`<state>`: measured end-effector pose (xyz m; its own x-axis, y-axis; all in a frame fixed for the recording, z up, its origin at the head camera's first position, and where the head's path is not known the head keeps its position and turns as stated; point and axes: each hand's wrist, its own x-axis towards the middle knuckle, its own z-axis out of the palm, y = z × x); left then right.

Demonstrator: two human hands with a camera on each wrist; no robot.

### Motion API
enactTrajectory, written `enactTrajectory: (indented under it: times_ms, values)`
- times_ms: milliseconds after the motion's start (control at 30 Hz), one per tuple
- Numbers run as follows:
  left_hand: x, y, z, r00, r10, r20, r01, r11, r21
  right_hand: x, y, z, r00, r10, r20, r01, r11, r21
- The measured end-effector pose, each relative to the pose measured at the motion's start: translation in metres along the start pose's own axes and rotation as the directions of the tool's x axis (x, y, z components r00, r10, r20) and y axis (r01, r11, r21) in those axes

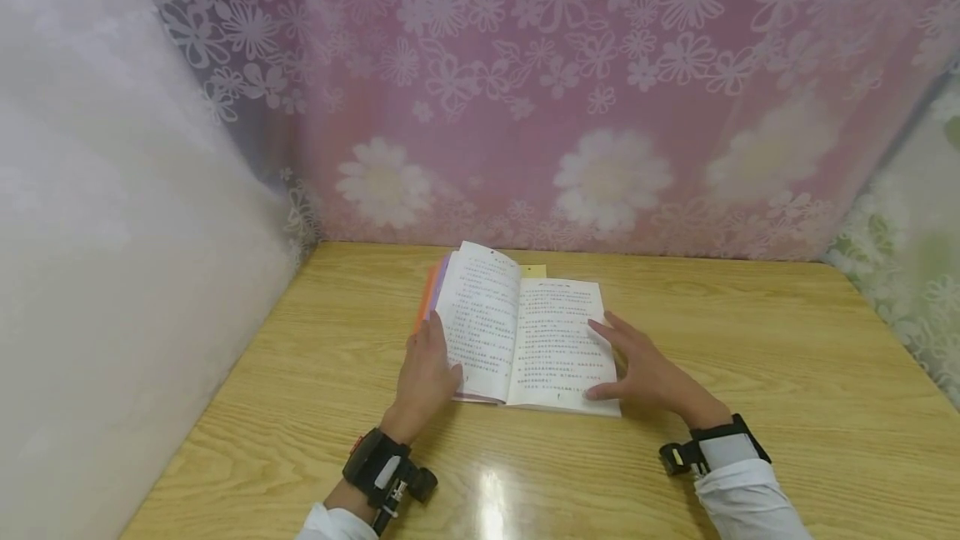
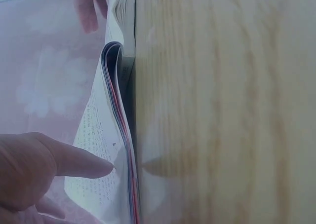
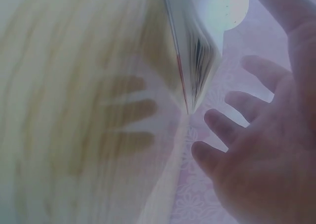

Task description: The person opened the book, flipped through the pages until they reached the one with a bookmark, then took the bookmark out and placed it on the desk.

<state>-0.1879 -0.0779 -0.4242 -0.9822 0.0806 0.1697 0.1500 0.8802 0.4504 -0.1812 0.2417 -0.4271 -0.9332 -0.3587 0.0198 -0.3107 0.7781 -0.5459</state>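
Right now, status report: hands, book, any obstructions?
Book open on table. Left hand at its left side, right hand spread at its right. Only hands overlap it in head view.

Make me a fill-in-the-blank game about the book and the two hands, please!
1. The book is not closed; it is ____.
2. The left hand is at the book's left side, and the right hand is at its ____ side.
3. The person's sleeves are coloured ____.
4. The cloth behind the table shows big pale ____.

Missing words: open; right; white; flowers.
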Motion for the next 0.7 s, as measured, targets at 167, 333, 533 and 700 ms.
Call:
enactTrajectory:
  times_ms: [167,333,533,700]
  values:
    - [0.0011,-0.0028,0.0040,0.996,0.085,-0.006,-0.084,0.995,0.061,-0.0004,0.0028,0.0016,1.000,-0.019,0.019,0.019,1.000,-0.008]
    - [0.0020,-0.0061,0.0076,0.979,0.198,0.047,-0.197,0.980,-0.024,0.0004,0.0060,0.0025,0.999,-0.026,0.042,0.027,0.999,-0.022]
    - [0.0029,-0.0081,0.0074,0.949,0.271,0.161,-0.250,0.959,-0.136,0.0016,0.0081,0.0028,0.997,-0.054,0.050,0.055,0.998,-0.035]
    - [0.0021,-0.0104,0.0049,0.928,0.309,0.209,-0.292,0.950,-0.108,0.0028,0.0093,0.0032,0.997,-0.042,0.072,0.045,0.998,-0.034]
